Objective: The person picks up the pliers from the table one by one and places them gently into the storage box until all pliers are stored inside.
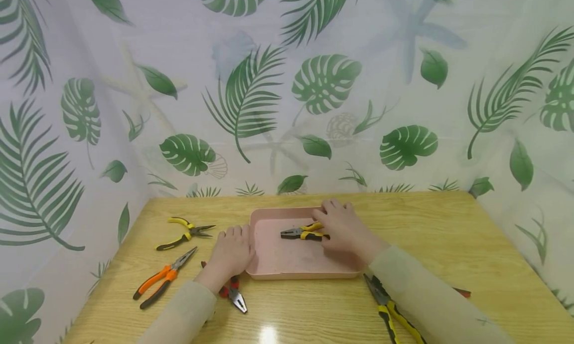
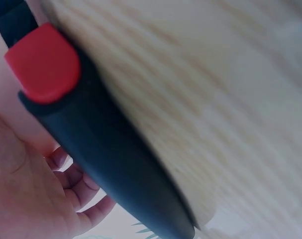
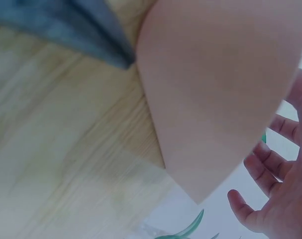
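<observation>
Pliers [image 1: 301, 232] in tray [image 1: 269, 264]: head view only.

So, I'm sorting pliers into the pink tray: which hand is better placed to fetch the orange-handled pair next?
Left, probably. The left hand rests beside the tray, nearer the orange-handled pliers; the right hand is over the yellow pliers inside it.

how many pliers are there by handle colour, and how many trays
Yellow and black pliers: 3, one left on the table, one in the tray, one by the right sleeve
Orange and black pliers: 1
Red and black pliers: 1
Pink tray: 1
Total: 6 things, 5 of them pliers
</observation>
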### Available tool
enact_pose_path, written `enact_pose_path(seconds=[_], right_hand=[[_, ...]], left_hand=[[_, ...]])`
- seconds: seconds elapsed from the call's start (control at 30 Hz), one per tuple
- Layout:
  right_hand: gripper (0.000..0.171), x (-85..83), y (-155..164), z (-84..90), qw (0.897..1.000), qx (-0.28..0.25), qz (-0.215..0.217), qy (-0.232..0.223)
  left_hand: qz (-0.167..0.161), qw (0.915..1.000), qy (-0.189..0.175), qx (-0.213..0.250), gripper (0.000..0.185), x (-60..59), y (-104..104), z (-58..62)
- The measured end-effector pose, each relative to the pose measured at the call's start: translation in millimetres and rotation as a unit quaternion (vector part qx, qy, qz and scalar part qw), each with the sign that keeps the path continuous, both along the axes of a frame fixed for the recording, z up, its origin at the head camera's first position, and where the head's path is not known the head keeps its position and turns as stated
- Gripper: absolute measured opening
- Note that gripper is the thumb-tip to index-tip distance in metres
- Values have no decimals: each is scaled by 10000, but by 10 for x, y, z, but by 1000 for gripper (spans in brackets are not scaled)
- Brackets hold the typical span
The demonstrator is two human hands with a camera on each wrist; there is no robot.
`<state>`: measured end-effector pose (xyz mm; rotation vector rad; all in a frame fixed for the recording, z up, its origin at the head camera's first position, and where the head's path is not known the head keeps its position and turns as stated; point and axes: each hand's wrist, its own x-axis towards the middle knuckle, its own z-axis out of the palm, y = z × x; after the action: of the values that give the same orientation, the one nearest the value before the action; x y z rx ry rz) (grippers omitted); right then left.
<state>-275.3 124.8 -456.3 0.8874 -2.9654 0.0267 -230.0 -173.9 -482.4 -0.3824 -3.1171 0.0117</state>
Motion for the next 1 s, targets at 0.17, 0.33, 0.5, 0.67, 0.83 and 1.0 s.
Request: enact_pose_path(seconds=[0.17, 0.33, 0.5, 0.67, 0.83, 1.0], right_hand=[[48, 34, 66, 22, 10000, 50, -36, 65], [52, 69, 129, 44, 9999, 120, -76, 69], [53, 88, 203, 59, 9998, 140, -52, 118], [53, 101, 274, 84, 9998, 107, -98, 97], [52, 117, 328, 129, 9998, 102, -149, 90], [52, 121, 379, 165, 9996, 141, -157, 163]], left_hand=[[37, 10000, -50, 55, 32, 7, 8, -15], [40, 10000, -24, 67, 31, 10, 11, -26], [33, 9999, -18, 103, 33, 10, 4, -37], [34, 10000, -55, 74, 36, 17, 4, -23], [11, 10000, -31, 47, 37, 24, 15, 6], [9, 10000, -27, 10, 37, 18, 19, 12]])
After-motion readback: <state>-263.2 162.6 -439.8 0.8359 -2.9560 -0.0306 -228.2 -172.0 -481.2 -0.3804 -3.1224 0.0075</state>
